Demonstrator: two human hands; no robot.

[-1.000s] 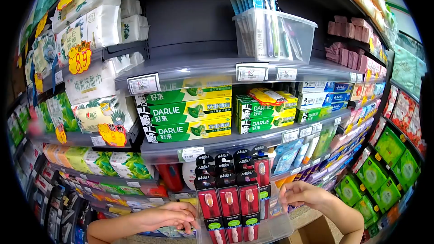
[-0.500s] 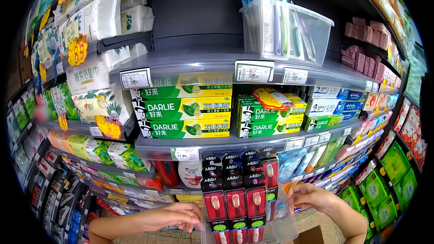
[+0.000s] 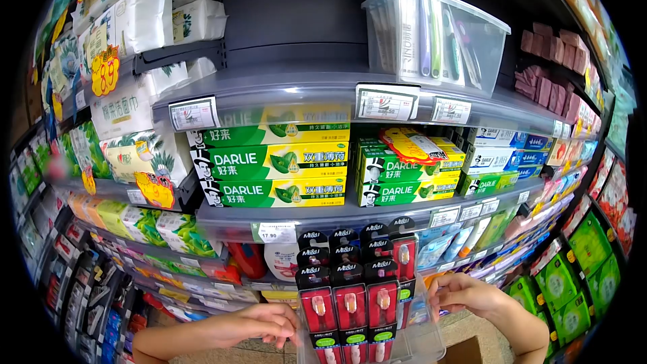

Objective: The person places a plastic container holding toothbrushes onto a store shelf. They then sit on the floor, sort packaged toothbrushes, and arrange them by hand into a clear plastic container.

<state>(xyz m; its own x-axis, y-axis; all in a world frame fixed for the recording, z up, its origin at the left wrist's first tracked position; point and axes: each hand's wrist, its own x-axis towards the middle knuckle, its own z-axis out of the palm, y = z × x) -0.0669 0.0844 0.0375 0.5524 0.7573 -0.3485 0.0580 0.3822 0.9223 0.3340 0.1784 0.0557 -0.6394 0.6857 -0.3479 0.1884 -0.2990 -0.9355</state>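
Observation:
A clear plastic bin [image 3: 419,349] is held low in front of me. Several red-and-black toothbrush packs [image 3: 350,307] stand upright in rows inside it, with free room along the bin's right part. My left hand [image 3: 264,323] is at the bin's left side, its fingertips at the wall and partly hidden there. On the other side, my right hand [image 3: 465,293] has its fingers closed on the right edge. Just beyond the packs is the front edge of a shelf with toothpaste boxes [image 3: 276,162].
Above, a translucent bin [image 3: 488,61] of toothbrushes stands on the upper shelf [image 3: 283,91]. Tissue packs [image 3: 135,20] fill the left shelves. Pink-wrapped bundles [image 3: 552,91] are at the right. A cardboard box [image 3: 465,352] lies below on the floor.
My view has moved slightly nearer to the shelves, which look a little larger and shifted. The bin and both hands keep nearly the same place before me.

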